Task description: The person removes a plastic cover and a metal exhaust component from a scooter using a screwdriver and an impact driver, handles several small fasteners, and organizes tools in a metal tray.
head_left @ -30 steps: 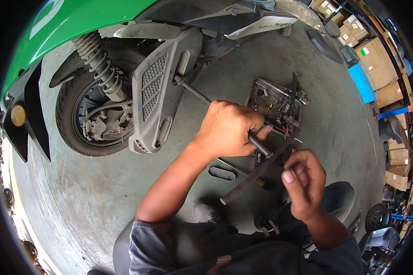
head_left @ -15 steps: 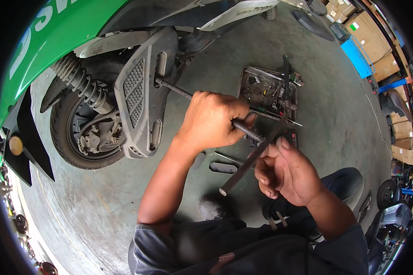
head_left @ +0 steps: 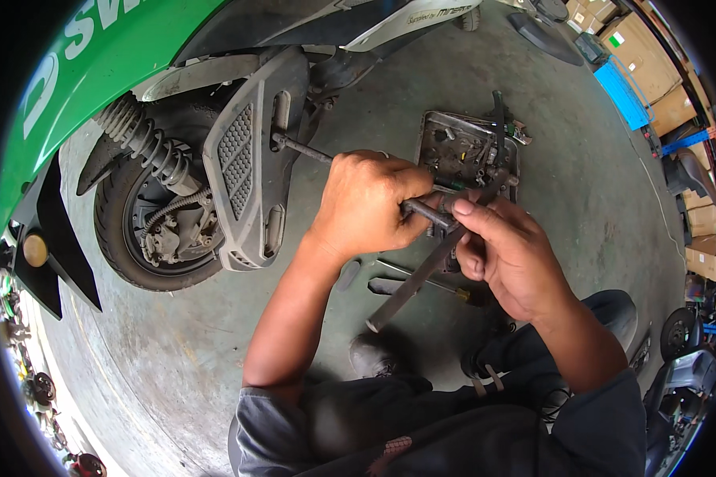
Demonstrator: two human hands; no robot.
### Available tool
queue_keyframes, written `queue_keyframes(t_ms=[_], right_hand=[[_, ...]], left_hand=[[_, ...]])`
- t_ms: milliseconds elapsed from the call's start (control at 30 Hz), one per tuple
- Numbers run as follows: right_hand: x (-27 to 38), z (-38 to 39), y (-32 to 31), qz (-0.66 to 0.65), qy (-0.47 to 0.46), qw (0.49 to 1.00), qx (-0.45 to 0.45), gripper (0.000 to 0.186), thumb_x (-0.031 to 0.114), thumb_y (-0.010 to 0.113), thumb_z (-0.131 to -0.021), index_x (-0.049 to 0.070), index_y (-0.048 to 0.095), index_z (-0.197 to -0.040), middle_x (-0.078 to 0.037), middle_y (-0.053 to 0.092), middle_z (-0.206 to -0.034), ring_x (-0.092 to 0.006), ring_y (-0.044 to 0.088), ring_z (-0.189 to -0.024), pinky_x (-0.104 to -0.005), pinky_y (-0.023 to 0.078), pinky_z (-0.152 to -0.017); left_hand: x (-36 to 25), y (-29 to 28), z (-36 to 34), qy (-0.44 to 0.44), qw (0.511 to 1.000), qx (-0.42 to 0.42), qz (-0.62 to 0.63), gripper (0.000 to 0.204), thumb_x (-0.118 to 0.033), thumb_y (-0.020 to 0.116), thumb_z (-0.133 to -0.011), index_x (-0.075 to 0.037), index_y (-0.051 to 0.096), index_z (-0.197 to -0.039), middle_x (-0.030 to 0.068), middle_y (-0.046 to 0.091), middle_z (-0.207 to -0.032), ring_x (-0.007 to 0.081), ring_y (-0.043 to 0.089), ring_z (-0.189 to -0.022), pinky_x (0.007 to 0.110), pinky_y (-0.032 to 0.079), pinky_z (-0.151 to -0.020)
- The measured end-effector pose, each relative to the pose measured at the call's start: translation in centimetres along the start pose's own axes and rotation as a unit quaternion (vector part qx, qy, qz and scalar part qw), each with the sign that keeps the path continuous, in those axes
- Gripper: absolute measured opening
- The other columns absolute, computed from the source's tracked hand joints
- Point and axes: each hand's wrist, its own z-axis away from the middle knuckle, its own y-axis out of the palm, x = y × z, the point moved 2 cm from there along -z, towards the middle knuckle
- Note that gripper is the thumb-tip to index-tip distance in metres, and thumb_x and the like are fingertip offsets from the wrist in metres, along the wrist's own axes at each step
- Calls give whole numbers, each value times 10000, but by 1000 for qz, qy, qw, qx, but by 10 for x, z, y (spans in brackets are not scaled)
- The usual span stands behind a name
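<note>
My left hand (head_left: 371, 203) is closed round a long dark metal tool (head_left: 302, 149), whose far end sits in a slot of the grey perforated cover (head_left: 235, 163) on the scooter. A long flat-looking dark bar (head_left: 406, 294) crosses the tool's near end diagonally, its lower tip pointing toward my boots. My right hand (head_left: 497, 254) is closed at that junction, thumb and forefinger on the tool's end and the bar, its other fingers curled. How firmly it holds the bar I cannot tell.
The green-panelled scooter (head_left: 79, 87), with its wheel (head_left: 119, 254) and spring shock (head_left: 155, 151), fills the left. A metal tool tray (head_left: 453, 143) lies on the floor beyond my hands, a yellow-handled screwdriver (head_left: 460, 292) nearer. Cardboard boxes (head_left: 636, 60) and a blue rack (head_left: 619, 91) line the right.
My right hand has moved up and left onto the tool's end where the bar crosses. The view has shifted; my left hand keeps its grip on the tool.
</note>
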Motion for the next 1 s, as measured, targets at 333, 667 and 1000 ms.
queue_keyframes(t_ms=[333,667,1000], right_hand=[[30,59,48,263,-276,902,202,592,324,641,-847,40,469,-1337,-129,582,-1149,-216,600,-684,-334,524,-634],[23,12,13,-100,-97,989,59,711,128,639,-861,-11,229,-1425,-211,491,-1319,-168,622,-690,-278,496,-617],[30,52,35,301,-335,867,213,515,134,656,-789,157,575,-1296,-42,608,-1193,-121,535,-635,-247,440,-542]], left_hand=[[0,-7,-5,-29,999,-2,-17,355,-239,682,-764,-63,489,-524,102,464,-490,310,469,-457,396,353,-433],[4,-15,9,-38,997,-37,-50,319,-287,692,-735,-80,506,-579,81,530,-537,321,540,-502,414,393,-456],[-5,11,2,1,995,98,-18,376,-237,694,-759,-74,458,-516,96,449,-485,333,462,-473,423,323,-441]])
